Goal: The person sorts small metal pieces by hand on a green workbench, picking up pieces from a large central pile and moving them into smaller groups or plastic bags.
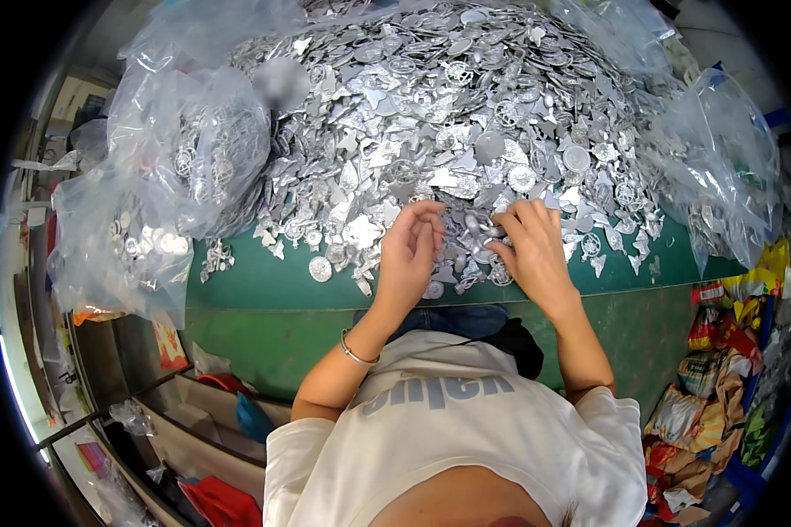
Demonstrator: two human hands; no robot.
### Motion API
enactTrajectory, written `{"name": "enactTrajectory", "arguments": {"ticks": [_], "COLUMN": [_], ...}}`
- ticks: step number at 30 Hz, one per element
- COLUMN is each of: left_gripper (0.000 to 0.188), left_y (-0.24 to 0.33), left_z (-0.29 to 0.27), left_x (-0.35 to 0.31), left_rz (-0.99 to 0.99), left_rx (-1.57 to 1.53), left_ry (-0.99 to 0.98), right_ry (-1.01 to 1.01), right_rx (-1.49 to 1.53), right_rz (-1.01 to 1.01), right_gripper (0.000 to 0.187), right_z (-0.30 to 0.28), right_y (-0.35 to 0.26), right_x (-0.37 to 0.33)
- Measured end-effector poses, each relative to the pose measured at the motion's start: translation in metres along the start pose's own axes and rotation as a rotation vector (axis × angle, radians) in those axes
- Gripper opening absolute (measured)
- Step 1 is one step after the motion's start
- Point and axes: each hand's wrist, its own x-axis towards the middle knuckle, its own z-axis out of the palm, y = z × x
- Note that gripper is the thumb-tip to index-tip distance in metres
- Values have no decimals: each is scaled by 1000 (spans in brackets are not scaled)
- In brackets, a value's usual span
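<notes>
A broad heap of small silver metal charms [431, 114] covers the green table [272, 285]; round, openwork and flat cut-out shapes show among them. My left hand [410, 255] is at the heap's near edge, its fingers curled in toward the thumb. Whatever those fingers hold, if anything, is hidden. To its right, my right hand [533, 250] reaches into the near charms with fingers and thumb bent around a small grey metal charm [493, 233]. Between both hands lie more loose charms, close to the table's front edge. One round charm [321, 269] sits left of my left hand.
Clear plastic bags of metal pieces stand at the left [224, 149] and right [721, 167] of the heap. Another bag [141, 246] with pale round pieces hangs over the left edge. Below left are drawers [211, 422]; colourful packets [703, 395] pile up at right.
</notes>
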Motion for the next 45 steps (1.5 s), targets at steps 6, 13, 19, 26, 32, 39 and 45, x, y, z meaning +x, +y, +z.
{"name": "enactTrajectory", "arguments": {"ticks": [6, 13, 19, 26, 32, 39, 45], "left_gripper": [36, 40, 39, 30, 18, 21, 25], "left_y": [1, -1, -3, 7, 11, 7, 3], "left_z": [9, 19, 14, 6, 4, 15, 64], "left_x": [-1, 5, 11, 17, 27, 15, -1], "left_rz": [460, 553, 576, 606, 529, 93, 558], "left_rx": [893, 1169, 1185, 1314, 870, 329, 658], "left_ry": [-93, -219, -276, -295, -92, 13, -52], "right_ry": [-17, -11, -29, -84, 285, 265, 353], "right_rx": [23, 136, 33, 438, 957, 2226, 1886], "right_rz": [-20, 60, -12, 257, 364, 527, 784], "right_gripper": [21, 22, 32, 22, 23, 21, 13], "right_z": [-1, -14, -3, 5, 9, -17, -2], "right_y": [8, 12, 9, 10, 31, 47, -11], "right_x": [-1, -3, -2, -4, 0, -12, -12]}}
